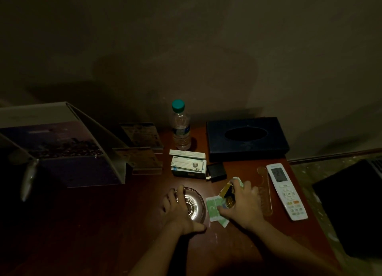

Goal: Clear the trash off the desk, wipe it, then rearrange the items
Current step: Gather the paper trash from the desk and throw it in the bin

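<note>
Left hand (179,208) on glass ashtray (197,202), fingers curled over its far rim, near front of table (219,253). Right hand (245,205) just beside, fingers gripping gold wrapper (229,195); green paper scraps (215,210) lying underneath.

Green wrappers (214,209) on brown desk (219,253)

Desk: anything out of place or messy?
Yes. Green-and-white wrappers lie loose on the desk between the glass ashtray, held by the left hand, and the right hand, which grips more scraps. Nothing looks spilled, though dim light hides detail.
</note>
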Tool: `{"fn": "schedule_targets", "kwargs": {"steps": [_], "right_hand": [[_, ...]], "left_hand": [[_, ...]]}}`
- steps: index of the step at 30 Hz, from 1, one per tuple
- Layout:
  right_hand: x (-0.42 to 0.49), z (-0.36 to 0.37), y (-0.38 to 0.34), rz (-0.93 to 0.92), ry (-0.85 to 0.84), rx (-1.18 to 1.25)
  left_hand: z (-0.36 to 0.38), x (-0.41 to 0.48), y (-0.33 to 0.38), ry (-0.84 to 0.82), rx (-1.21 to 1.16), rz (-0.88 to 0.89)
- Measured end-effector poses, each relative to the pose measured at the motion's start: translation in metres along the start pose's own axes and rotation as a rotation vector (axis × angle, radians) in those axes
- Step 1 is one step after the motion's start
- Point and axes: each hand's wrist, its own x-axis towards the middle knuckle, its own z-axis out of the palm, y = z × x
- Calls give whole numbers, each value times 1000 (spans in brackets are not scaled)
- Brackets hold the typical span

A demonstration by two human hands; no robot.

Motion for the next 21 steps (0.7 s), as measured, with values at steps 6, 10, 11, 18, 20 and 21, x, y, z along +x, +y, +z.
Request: {"fn": "schedule_targets", "kwargs": {"steps": [6,10,11,18,20,21], "right_hand": [[-19,8,4,12,57,194],[-32,5,10,91,61,297],[-34,2,11,95,63,307],[-27,-37,23,58,107,448],[-23,-46,26,22,74,487],[-23,-49,27,-16,39,479]], "left_hand": [[2,0,0,62,-26,8],[4,-11,2,122,-80,-27],[5,-14,2,122,-103,-52],[7,-39,1,179,-119,-134],[6,-46,5,219,-152,-151],[5,-50,7,239,-165,-159]]}}
